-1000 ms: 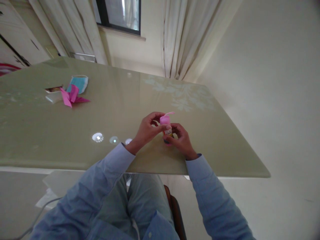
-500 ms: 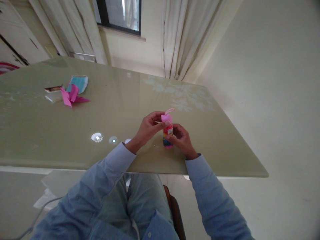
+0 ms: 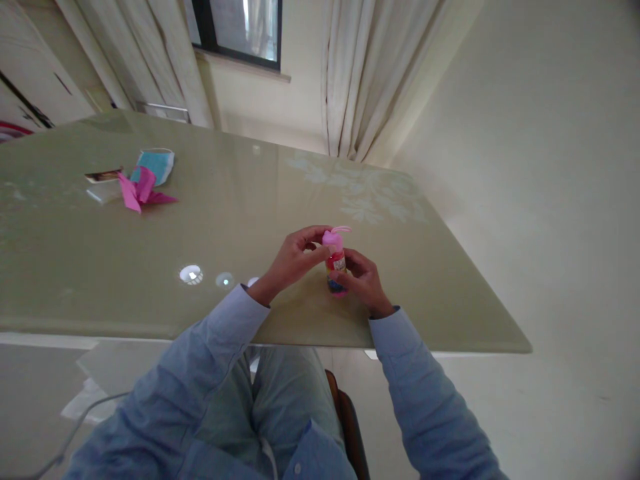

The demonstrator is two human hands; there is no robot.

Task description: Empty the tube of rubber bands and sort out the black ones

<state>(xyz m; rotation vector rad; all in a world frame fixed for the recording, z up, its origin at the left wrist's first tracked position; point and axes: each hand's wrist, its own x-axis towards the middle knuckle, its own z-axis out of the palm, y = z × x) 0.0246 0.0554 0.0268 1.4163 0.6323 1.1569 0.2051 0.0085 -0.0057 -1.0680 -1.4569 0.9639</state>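
A small bottle (image 3: 339,264) with a pink cap, a pink loop on top and a red, yellow and blue body stands upright near the table's front edge. My left hand (image 3: 303,255) has its thumb and fingers around the pink cap (image 3: 332,239). Lower down, my right hand (image 3: 363,279) grips the bottle's body from the right, thumb in front. Parts of the fingers of both hands are hidden behind the bottle.
On the left of the glossy table (image 3: 240,200) lie a pink folded paper (image 3: 143,190), a blue face mask (image 3: 157,165), a small picture card (image 3: 104,176) and a clear plastic piece (image 3: 104,193). A chair edge (image 3: 349,417) shows beside my legs.
The pink loop on the cap has swung and now points more to the right. My left fingers have shifted slightly on the cap. My right hand keeps its grip.
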